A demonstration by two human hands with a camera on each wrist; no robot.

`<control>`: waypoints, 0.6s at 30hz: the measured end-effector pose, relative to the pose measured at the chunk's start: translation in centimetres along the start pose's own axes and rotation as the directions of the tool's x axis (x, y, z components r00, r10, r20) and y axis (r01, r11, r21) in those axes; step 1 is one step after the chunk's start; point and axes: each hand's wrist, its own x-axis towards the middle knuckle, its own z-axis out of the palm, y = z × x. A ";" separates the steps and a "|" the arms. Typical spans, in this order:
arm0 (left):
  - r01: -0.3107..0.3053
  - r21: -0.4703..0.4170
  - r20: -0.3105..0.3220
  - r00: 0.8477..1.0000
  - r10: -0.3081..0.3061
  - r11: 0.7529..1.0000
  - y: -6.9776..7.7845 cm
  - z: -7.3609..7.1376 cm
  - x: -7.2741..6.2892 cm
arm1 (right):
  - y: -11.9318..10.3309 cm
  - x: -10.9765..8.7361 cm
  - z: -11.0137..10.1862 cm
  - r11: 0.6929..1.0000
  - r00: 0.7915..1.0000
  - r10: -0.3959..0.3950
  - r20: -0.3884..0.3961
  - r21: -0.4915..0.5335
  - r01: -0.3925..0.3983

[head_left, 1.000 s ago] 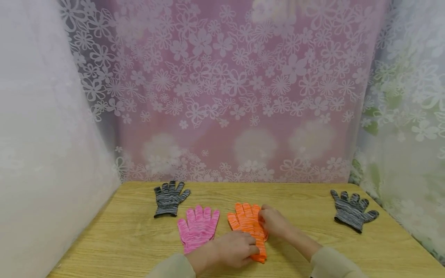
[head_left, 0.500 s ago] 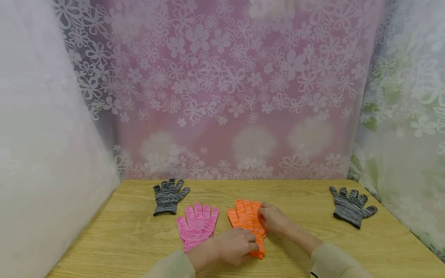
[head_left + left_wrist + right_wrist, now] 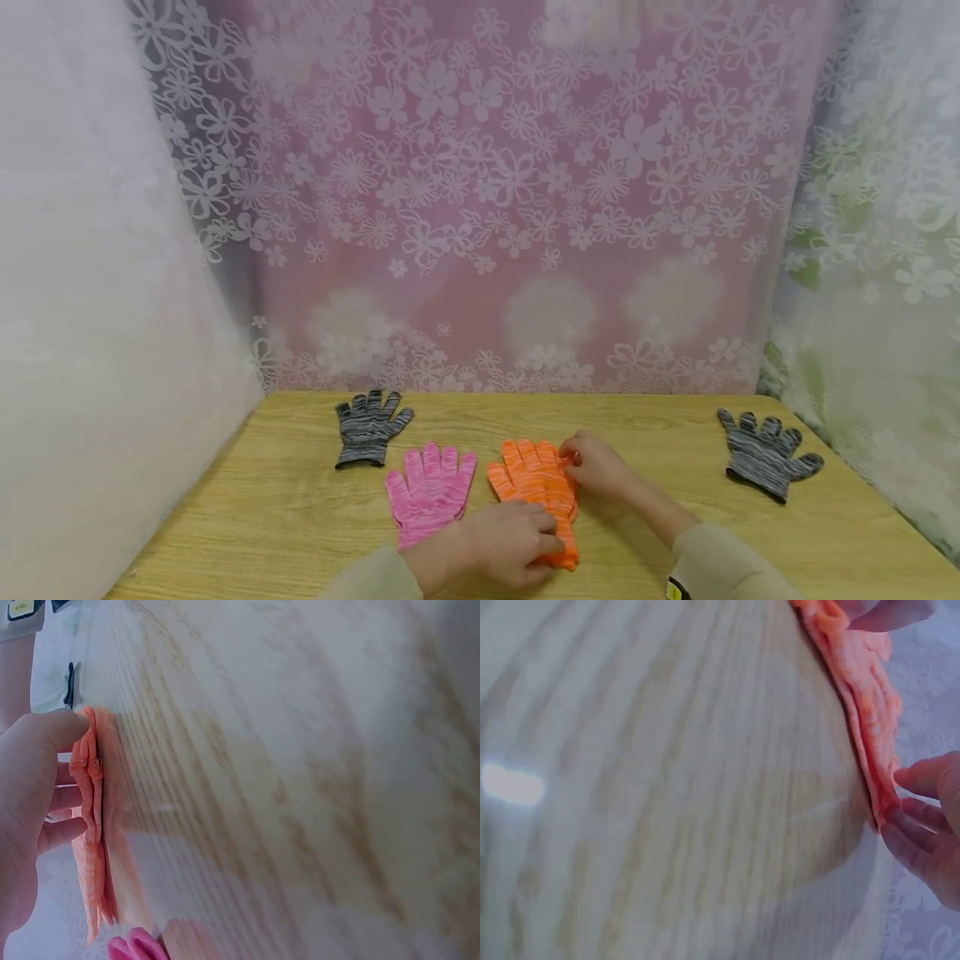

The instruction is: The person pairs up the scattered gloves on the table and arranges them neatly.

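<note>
A pair of orange knitted gloves [image 3: 536, 475] lies stacked on the table, fingers pointing away. My left hand [image 3: 510, 542] is at the cuff, its bent fingers over the fabric; in the left wrist view the thumb [image 3: 67, 727] meets the orange cuff edge [image 3: 91, 757]. My right hand [image 3: 600, 467] pinches the outer finger of the orange gloves on their right side. In the right wrist view thumb and fingers stand on either side of the orange fabric [image 3: 866, 712]. A pink pair of gloves [image 3: 431, 487] lies just left, its cuff hidden behind my left wrist.
One grey-black glove [image 3: 365, 433] lies at the back left of the wooden table [image 3: 247, 517], another grey-black glove [image 3: 765, 458] at the far right. A flowered pink curtain [image 3: 510, 200] hangs behind, and white sheeting [image 3: 112, 292] closes the left side.
The right hand has shifted slightly and now pinches the orange glove's outer finger with its fingertips more visible. The left hand stays at the cuff; the pink and grey gloves lie as before.
</note>
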 end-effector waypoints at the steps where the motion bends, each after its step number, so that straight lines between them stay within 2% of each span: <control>1: 0.003 -0.003 0.001 1.000 -0.003 1.000 0.1 0.0 0.0 | 0.0 0.0 -0.1 1.000 1.000 -0.007 0.002 0.002 0.007; 3: 0.009 0.004 0.000 1.000 -0.009 1.000 0.2 0.1 0.1 | -0.2 -0.3 -0.2 0.999 0.999 -0.036 0.018 -0.009 0.036; 5: 0.020 0.013 0.010 1.000 -0.020 1.000 0.2 0.0 0.1 | -0.4 -0.5 -0.4 0.993 0.994 -0.106 0.042 -0.051 0.108; 8: 0.029 0.040 0.016 0.999 -0.030 0.999 0.3 0.0 0.0 | -0.7 -1.0 -0.6 0.962 0.970 -0.225 0.092 -0.140 0.236; 11: 0.033 0.050 0.015 0.999 -0.034 0.998 0.3 0.0 -0.1 | -0.8 -1.4 -0.5 0.928 0.937 -0.323 0.135 -0.150 0.341; 15: 0.031 0.050 0.002 1.000 -0.031 0.998 0.2 0.1 -0.1 | -0.9 -1.8 -0.4 0.888 0.887 -0.434 0.159 -0.091 0.450; 18: 0.021 0.042 -0.012 1.000 -0.021 0.999 0.2 0.2 -0.1 | -0.9 -1.8 -0.3 0.824 0.832 -0.537 0.141 -0.122 0.553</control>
